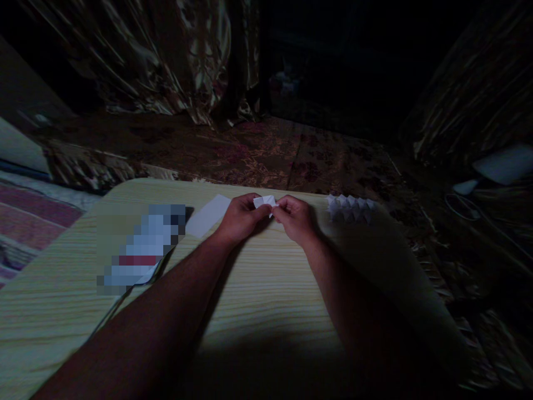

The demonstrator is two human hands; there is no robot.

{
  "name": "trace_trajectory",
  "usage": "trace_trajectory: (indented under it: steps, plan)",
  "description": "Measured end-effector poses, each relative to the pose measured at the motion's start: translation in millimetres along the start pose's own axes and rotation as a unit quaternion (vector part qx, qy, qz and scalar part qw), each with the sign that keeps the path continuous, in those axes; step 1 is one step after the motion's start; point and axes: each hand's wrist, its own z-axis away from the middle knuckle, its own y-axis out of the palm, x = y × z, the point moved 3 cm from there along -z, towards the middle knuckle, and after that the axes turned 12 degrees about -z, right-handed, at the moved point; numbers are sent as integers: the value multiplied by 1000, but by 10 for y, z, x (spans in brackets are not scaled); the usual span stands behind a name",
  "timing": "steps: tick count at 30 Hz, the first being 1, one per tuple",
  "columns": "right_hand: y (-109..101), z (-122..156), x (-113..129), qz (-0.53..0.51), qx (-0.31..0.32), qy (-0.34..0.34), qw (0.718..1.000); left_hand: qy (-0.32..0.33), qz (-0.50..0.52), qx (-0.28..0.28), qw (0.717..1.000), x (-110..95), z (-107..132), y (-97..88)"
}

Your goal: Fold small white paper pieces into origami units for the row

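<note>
Head camera shows, farthest left of the fingers, a blue-grey pixelated object point(144, 244) on the pale wood-grained table point(266, 289). Just beside the left fingers lies a flat, white, rectangular paper point(208, 215). The left hand point(241, 216) is closed narrowly on a small, white, folded paper piece point(264, 201), its thumb in front. This piece is between both hands; the right hand point(295, 215) pinches its right lower corner. For good folding, I think the left fingers should keep the paper steady, while the right ones align edges and press the crease slowly; too strong a pull could tear it. Right of the right fingers, well apart, stand white, pointed, folded paper pieces point(350, 209) in rows.
</note>
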Motion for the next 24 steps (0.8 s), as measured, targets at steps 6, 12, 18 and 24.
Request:
trace_trajectory:
  steps: [6,12,18,24]
  plan:
    - [4,6,18,5,14,10,1000,1,5,7,1000,34,2,-6]
    - [1,2,25,-25,6,12,1000,-13,12,2,1000,26,0,-12]
    - [-35,-16,15,-35,-37,41,998,7,22,22,999,-38,21,33]
    - [-18,-12,9,-36,-19,40,998,6,0,10,1000,-39,25,25]
